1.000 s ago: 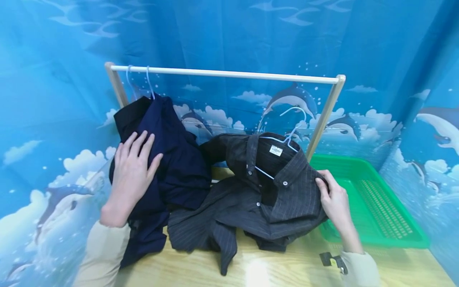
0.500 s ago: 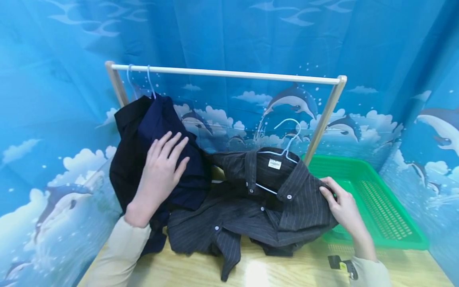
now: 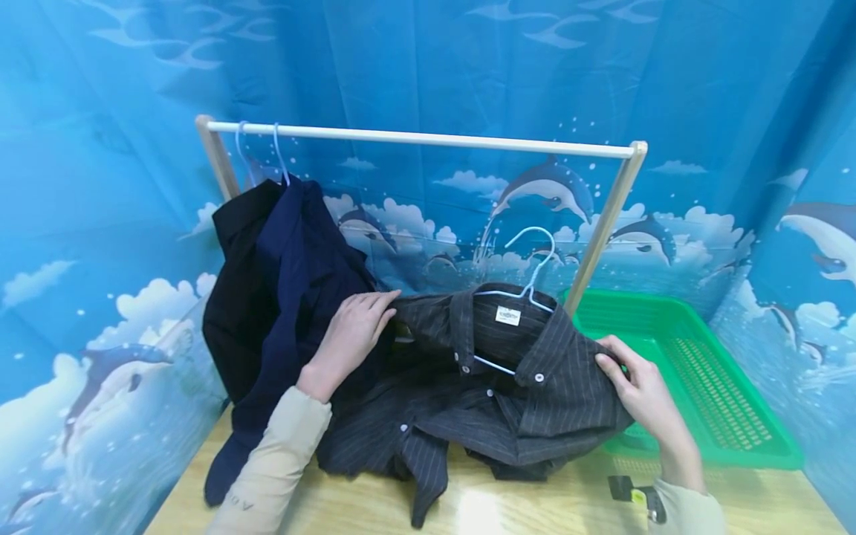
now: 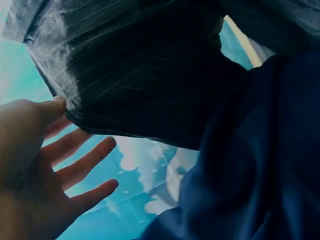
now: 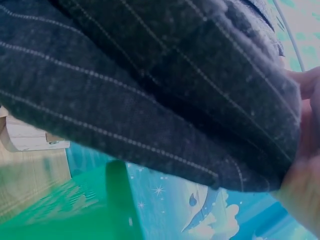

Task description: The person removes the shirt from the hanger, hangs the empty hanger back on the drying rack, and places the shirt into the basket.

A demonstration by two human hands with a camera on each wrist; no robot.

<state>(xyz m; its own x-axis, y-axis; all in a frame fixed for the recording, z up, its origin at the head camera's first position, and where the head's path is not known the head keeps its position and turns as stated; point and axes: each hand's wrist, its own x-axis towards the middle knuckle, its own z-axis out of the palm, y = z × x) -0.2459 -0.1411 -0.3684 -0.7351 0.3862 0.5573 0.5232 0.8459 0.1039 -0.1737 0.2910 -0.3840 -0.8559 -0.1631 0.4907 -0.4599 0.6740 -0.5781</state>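
Observation:
A dark grey pinstriped shirt (image 3: pixel 568 379) spreads over the table, its collar unbuttoned and a white label inside. A light blue hanger (image 3: pixel 533 286) sits within its neck, hook upward below the rail. My right hand (image 3: pixel 645 383) pinches the shirt's right shoulder; in the right wrist view that hand is partly cut off behind the striped cloth. My left hand (image 3: pixel 354 331) has the shirt's left shoulder edge between thumb and forefinger. The other fingers (image 4: pixel 82 167) of that hand spread out straight in the left wrist view. Beside it hang a navy garment (image 3: pixel 294 275) and a black garment (image 3: pixel 237 312).
A rack with a white rail (image 3: pixel 428 137) and wooden posts (image 3: pixel 605 223) stands behind the shirt. The dark garments' hangers hook onto its left end. A green basket (image 3: pixel 779 446) is on the right of the wooden table (image 3: pixel 521 513). A dolphin-print curtain (image 3: pixel 414 59) surrounds the space.
My left hand has moved right from the navy garment to the shirt's left shoulder. My right hand has lowered the shirt and hanger slightly, keeping its pinch. The navy garment's lower part swung left.

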